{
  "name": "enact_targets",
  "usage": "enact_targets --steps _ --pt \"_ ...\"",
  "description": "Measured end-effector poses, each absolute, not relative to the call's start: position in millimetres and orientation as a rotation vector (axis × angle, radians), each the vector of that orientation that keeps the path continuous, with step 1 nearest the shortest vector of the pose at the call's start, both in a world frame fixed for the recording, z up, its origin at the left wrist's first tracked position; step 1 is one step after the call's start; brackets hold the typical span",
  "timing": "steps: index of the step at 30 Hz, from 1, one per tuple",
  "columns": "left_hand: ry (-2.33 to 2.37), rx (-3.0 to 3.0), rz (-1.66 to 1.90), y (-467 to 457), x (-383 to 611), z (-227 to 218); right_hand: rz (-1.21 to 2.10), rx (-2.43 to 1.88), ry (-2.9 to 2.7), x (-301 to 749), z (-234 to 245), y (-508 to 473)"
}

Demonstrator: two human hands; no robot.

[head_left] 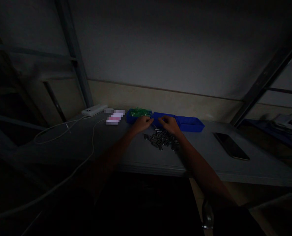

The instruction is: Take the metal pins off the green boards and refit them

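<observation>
My left hand [142, 124] is closed in a pinch in front of the left and middle blue bins. Facing it, my right hand [171, 124] is pinched too, before the middle blue bin [163, 115]. The fingertips of the two hands are a small gap apart, and the dim light hides anything small between them. Just below the hands, a loose pile of small shiny metal parts [161, 139] lies on the grey table [141, 157]. A crinkled green plastic bag [140, 112] fills the left blue bin [129, 118].
The right blue bin [191, 126] completes the row along the wall. A dark phone [230, 146] lies to the right. On the left are a white power strip [94, 110], a blurred-out bright screen [115, 117] and a white cable [93, 144] hanging over the edge.
</observation>
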State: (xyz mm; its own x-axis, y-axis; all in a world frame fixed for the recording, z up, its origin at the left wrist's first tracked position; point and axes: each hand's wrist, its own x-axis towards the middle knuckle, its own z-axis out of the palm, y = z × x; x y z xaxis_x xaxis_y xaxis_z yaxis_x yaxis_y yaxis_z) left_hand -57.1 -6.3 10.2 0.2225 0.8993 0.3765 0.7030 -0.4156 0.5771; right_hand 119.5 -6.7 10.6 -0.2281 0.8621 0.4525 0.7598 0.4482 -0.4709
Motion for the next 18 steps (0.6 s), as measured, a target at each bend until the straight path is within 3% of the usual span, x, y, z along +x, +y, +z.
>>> enact_targets --steps 3,12,18 --pt "1.609 2.146 1.090 -5.4 -59.3 12.6 0.274 -1.159 -2.180 109.7 8.9 -12.8" --pt "1.535 2.179 1.199 -4.9 -57.3 9.5 0.182 -1.163 -2.176 106.1 8.7 -13.9" --pt "1.150 2.240 1.329 -3.2 -55.7 3.6 0.496 -1.036 -2.056 112.4 10.2 -10.2"
